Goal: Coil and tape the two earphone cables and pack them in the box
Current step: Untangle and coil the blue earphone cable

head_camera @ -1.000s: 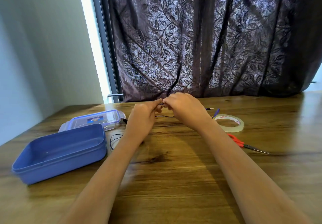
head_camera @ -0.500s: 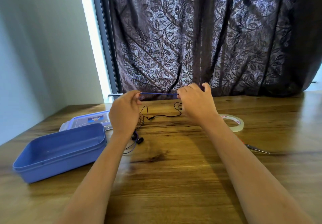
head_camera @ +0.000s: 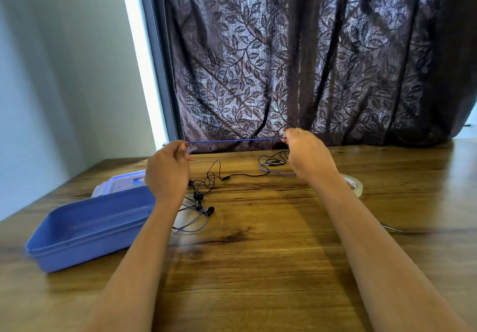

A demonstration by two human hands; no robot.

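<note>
2 hands are raised above the wooden bench [head_camera: 258, 267], stretching a length of blue earphone cable [head_camera: 236, 140] taut and level between them. The left hand [head_camera: 167, 171] is closed around one end of that span, thumb and fingertips pinched on it; the right hand [head_camera: 308, 154] is closed on the other end in the same pinch. The rest of the blue cable drops to the bench at both sides: 1 loop lies just left of the right wrist, and another curls beside the left forearm. A black earphone cable [head_camera: 240, 175] lies loose on the bench between the hands, tangled near the left wrist, where several earbuds [head_camera: 198, 197] rest close together. An open blue box [head_camera: 85, 243] sits at the left of the bench, touching or just beside the left forearm, with nothing visible inside. Its clear lid [head_camera: 121, 183] lies flat behind it. A roll of clear tape [head_camera: 355, 184] lies just right of the right forearm, partly hidden by it. A metal tip of scissors [head_camera: 392, 228] shows farther right. A dark leaf-patterned curtain [head_camera: 309, 60] hangs behind the bench.
</note>
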